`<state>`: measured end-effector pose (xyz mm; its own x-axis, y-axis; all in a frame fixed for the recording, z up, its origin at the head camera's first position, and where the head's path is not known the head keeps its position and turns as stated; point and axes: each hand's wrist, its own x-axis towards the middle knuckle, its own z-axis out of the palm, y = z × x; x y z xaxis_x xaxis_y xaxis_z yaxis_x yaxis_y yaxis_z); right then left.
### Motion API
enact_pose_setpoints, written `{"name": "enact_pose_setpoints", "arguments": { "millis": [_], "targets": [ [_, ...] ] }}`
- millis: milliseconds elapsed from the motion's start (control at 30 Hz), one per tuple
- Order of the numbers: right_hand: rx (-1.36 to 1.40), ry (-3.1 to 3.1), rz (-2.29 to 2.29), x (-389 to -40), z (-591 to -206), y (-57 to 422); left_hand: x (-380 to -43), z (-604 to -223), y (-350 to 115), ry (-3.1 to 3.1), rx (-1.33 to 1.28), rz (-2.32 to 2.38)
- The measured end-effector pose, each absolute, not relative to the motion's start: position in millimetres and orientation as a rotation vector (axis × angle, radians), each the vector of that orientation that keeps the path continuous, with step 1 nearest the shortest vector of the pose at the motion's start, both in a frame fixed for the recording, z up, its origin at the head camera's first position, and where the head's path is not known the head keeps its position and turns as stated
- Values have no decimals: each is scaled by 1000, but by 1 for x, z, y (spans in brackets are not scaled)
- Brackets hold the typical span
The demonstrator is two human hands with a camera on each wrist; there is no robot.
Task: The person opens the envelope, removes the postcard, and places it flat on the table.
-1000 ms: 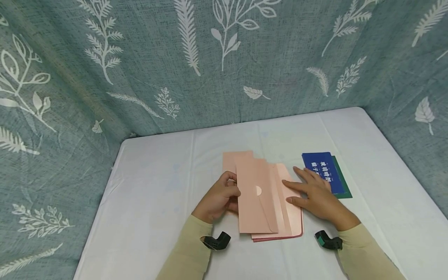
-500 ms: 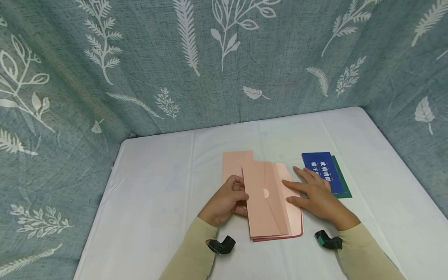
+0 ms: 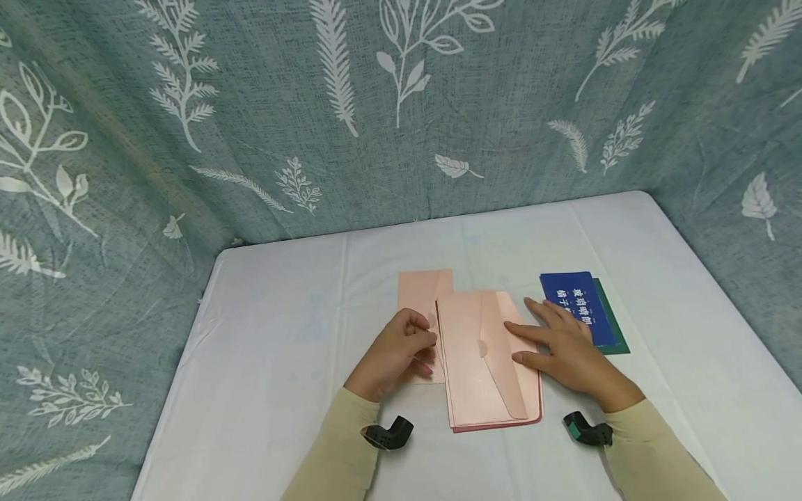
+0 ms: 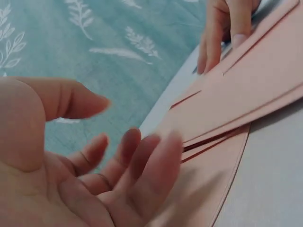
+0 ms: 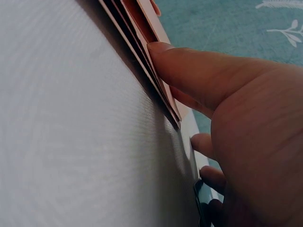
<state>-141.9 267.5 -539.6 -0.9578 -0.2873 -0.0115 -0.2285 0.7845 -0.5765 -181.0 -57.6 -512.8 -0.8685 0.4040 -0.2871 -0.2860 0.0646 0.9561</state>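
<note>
A pink envelope (image 3: 470, 369) with a pointed flap and a small round seal lies on top of a stack of pink envelopes, a red edge showing underneath. Another pink envelope (image 3: 418, 289) lies flat to the left, partly under the stack. My left hand (image 3: 401, 348) is just left of the stack, over that envelope. In the left wrist view, thumb and loosely bent fingers (image 4: 163, 165) stand apart with nothing between them. My right hand (image 3: 564, 344) rests on the stack's right side with extended thumb and index finger; its other fingers reach over the blue card.
A blue card (image 3: 573, 292) with white characters lies over a green one (image 3: 622, 341) at the right. The white-covered table (image 3: 282, 313) ends at a leaf-patterned teal curtain (image 3: 263, 104). A black wrist device (image 3: 390, 433) sits on each forearm.
My left hand brought the top envelope rightward onto the stack, let go of it and drew back left. The right hand has stayed in place.
</note>
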Motion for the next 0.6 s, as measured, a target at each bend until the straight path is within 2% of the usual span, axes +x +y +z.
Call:
{"name": "enact_pose_setpoints", "arguments": {
  "millis": [333, 600],
  "targets": [
    [-413, 2888, -900, -142, -543, 267, -171, -514, -46, 2460, 677, 1445],
    [-437, 2889, -903, -141, -543, 268, -163, -527, -36, 2552, 882, 993]
  ]
}}
